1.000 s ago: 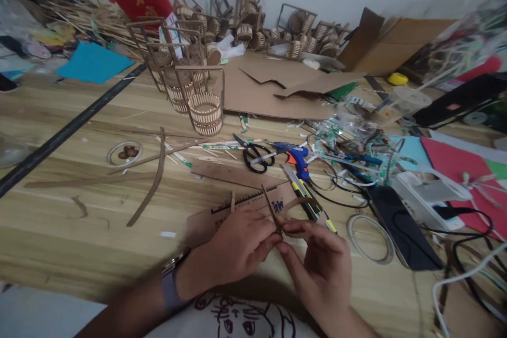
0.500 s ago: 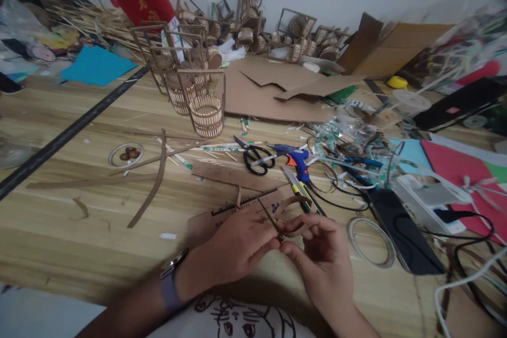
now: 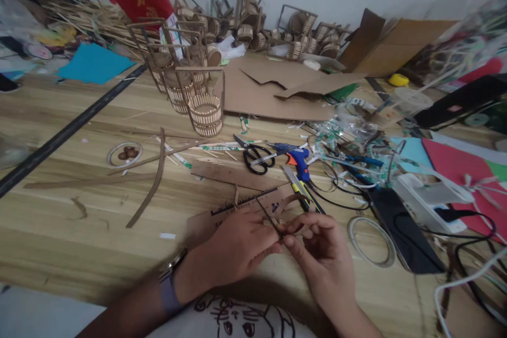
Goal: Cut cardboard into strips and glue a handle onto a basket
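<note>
Near the table's front edge, my left hand (image 3: 237, 245) and my right hand (image 3: 325, 259) meet over a thin brown cardboard strip (image 3: 268, 215), seen edge-on. The left hand's fingers are closed on it, and its lower end passes between both hands. With thumb and fingertips, my right hand pinches the strip; a curled brown end (image 3: 296, 197) sticks up above those fingers. Part of the strip is hidden behind the fingers. Just beyond the hands lies a printed cardboard piece (image 3: 202, 224), partly covered by my left hand.
Scissors (image 3: 259, 158), a blue glue gun (image 3: 299, 161) and a utility knife (image 3: 299, 190) lie beyond my hands. A small slatted bucket (image 3: 206, 116) with a tall handle stands behind. Tape (image 3: 350, 243) and a phone (image 3: 402, 229) are on the right; loose strips (image 3: 152, 185) lie left.
Both hands stay in nearly the same place. The right fingertips have shifted slightly on the strip, and the view has moved a little.
</note>
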`<state>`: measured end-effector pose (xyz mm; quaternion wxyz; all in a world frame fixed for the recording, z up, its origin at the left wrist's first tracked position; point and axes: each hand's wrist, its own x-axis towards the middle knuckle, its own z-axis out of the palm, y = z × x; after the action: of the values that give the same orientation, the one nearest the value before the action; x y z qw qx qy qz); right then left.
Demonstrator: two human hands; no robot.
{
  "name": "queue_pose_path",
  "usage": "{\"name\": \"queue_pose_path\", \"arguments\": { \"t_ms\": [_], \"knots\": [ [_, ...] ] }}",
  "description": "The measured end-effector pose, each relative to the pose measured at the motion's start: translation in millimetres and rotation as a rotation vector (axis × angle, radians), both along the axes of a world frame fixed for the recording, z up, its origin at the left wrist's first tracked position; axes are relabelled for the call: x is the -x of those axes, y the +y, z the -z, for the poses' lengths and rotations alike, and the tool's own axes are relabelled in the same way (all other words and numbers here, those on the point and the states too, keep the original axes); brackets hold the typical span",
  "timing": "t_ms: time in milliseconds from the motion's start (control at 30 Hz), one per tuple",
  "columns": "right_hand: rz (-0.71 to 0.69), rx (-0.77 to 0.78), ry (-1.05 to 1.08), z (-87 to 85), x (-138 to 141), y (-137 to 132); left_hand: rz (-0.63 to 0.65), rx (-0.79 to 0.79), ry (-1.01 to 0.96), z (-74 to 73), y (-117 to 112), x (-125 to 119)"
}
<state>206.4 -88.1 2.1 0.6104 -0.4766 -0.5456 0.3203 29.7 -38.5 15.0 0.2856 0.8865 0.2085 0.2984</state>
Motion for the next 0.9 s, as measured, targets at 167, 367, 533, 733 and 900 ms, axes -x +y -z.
{"name": "queue_pose_path", "arguments": {
  "t_ms": [167,367,533,733,900],
  "knots": [
    [0.015,-0.048,-0.05,0.8,0.1,-1.8,-0.019,-0.005,0.105,4.7,-3.2,1.4],
    [0.063,-0.307,-0.296,1.7,0.9,-4.6,-0.088,-0.077,0.12,4.2,-8.0,-2.5],
    [0.043,-0.409,-0.513,-5.4,-1.5,-2.7,-0.109,-0.08,0.13,3.1,-10.8,-5.0],
    [0.025,-0.469,-0.538,-5.8,-2.6,-1.2,-0.12,0.009,0.135,3.6,-12.7,-7.2],
    [0.106,-0.334,-0.437,-0.4,-0.1,-2.4,-0.145,0.1,0.137,0.6,-15.2,-7.0]
  ]
}}
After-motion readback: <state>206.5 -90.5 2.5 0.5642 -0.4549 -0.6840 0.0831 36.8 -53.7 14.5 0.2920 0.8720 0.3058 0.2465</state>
